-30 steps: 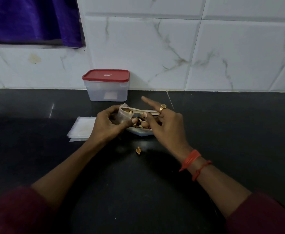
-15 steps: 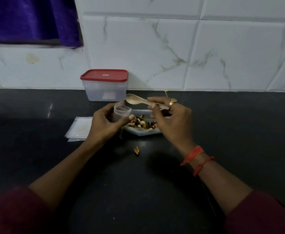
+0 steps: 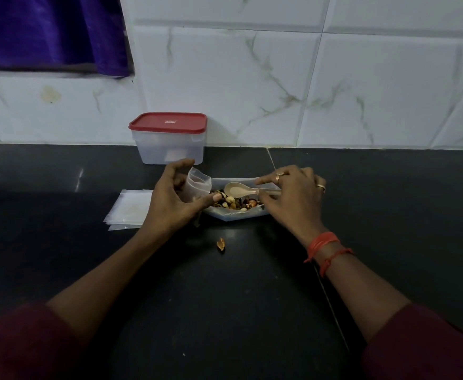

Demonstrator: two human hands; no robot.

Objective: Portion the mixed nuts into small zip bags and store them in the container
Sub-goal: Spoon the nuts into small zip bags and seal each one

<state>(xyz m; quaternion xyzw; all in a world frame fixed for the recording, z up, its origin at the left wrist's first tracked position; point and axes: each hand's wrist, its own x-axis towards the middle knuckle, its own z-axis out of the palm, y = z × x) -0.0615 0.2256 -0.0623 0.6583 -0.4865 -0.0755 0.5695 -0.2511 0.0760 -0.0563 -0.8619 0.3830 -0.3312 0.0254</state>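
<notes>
Hands mid-portioning: left hand pinches the open zip bag at the tray's 9 o'clock while right hand grips the spoon, now lowered empty onto the nuts, likely for another scoop; lidded container waits at 11 o'clock.

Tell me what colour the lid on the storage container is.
Red. The lid shows clearly in the head view, the only one here.

Dim, bluish light; wall brightest, counter near black with faint glare far left; wide-angle bending at edges
</notes>
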